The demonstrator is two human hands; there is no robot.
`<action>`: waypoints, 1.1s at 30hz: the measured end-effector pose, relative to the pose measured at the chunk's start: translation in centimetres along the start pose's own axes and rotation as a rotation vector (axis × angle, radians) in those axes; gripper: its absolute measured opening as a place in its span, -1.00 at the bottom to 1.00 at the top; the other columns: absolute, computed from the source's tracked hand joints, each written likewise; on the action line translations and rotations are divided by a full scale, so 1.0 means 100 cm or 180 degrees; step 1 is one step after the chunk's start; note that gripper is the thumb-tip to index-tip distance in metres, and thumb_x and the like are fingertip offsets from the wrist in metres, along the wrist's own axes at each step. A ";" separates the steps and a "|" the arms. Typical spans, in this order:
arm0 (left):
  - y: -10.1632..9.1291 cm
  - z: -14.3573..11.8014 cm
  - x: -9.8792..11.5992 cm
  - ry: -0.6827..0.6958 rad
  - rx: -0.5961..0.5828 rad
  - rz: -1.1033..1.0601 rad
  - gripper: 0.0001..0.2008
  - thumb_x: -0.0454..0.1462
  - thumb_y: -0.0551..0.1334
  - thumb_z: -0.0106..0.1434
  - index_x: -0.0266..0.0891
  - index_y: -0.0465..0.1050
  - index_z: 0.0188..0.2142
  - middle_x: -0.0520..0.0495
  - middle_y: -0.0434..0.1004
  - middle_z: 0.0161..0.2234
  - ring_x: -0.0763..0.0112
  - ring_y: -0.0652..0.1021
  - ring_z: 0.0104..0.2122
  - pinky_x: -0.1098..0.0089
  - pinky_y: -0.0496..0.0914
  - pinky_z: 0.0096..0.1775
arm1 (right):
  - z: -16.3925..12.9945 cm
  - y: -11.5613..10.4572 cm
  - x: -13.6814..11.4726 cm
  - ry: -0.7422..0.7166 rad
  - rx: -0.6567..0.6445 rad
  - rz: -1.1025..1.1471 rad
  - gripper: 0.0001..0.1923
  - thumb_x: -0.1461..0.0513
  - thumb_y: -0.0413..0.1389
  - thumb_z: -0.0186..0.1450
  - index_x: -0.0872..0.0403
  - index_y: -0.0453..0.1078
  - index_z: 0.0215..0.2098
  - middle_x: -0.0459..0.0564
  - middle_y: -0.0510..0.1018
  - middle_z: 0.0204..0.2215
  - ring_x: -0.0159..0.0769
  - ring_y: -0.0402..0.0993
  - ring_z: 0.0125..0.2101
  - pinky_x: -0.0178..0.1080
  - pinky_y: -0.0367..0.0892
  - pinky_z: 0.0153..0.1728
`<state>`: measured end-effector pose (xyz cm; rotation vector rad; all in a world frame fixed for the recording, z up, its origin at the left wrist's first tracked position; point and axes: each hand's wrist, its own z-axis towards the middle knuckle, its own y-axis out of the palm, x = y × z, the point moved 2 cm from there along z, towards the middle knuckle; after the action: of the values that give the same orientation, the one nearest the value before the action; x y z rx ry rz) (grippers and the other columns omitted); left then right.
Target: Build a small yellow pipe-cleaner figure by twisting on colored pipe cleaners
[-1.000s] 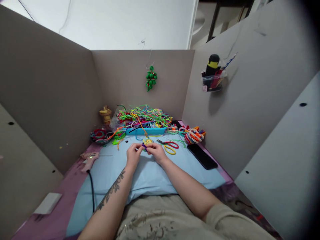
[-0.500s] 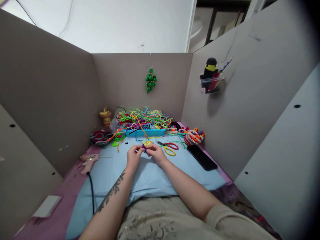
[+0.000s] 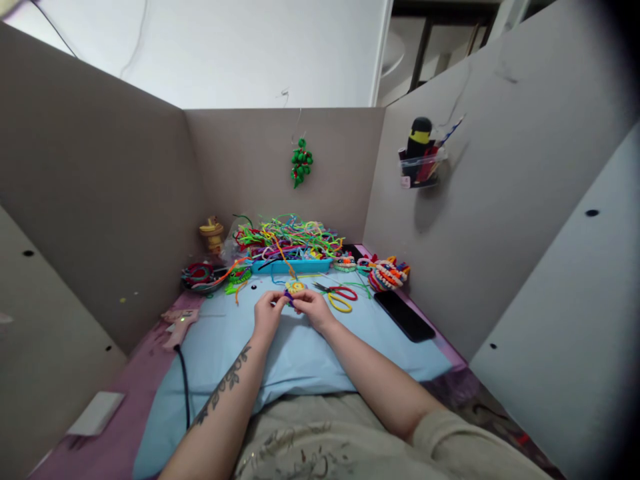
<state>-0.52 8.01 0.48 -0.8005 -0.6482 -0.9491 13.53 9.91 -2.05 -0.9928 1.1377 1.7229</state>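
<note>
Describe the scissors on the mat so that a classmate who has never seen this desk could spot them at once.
Find the blue tray heaped with pipe cleaners at the back of the light blue mat. Just in front of it, right of the person's right hand, lie the scissors. One handle loop is red, one yellow.

A turquoise plastic tray (image 3: 293, 266) heaped with multicoloured pipe cleaners (image 3: 287, 237), red-and-yellow-handled scissors (image 3: 337, 293), a black smartphone (image 3: 404, 315) and a green beaded hanging ornament (image 3: 301, 162).
</note>
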 end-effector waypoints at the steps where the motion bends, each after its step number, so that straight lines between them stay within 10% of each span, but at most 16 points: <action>1: 0.000 0.000 0.000 0.0001 -0.0003 -0.0001 -0.83 -0.17 0.22 0.06 -0.24 0.44 -0.47 -0.01 0.47 -0.48 0.41 0.45 -0.44 0.41 0.33 -0.36 | 0.000 0.000 0.000 -0.0002 -0.0004 -0.0004 -0.79 0.20 0.25 -0.04 0.12 0.47 -0.42 -0.13 0.46 -0.65 -0.46 0.32 -0.65 -0.36 0.23 -0.60; 33: 0.006 -0.002 0.005 0.0003 -0.0497 0.0267 -0.79 -0.21 0.13 0.11 -0.27 0.47 -0.50 -0.05 0.51 -0.49 0.39 0.47 -0.44 0.43 0.32 -0.38 | 0.000 0.005 -0.008 -0.0194 0.0333 -0.0167 -0.78 0.16 0.23 -0.03 0.09 0.42 -0.41 -0.14 0.43 -0.62 -0.44 0.29 -0.60 -0.35 0.23 -0.54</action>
<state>0.31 7.87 0.61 -0.9584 -0.5401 -0.9315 13.38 9.67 -1.16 -0.8927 1.1406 1.6243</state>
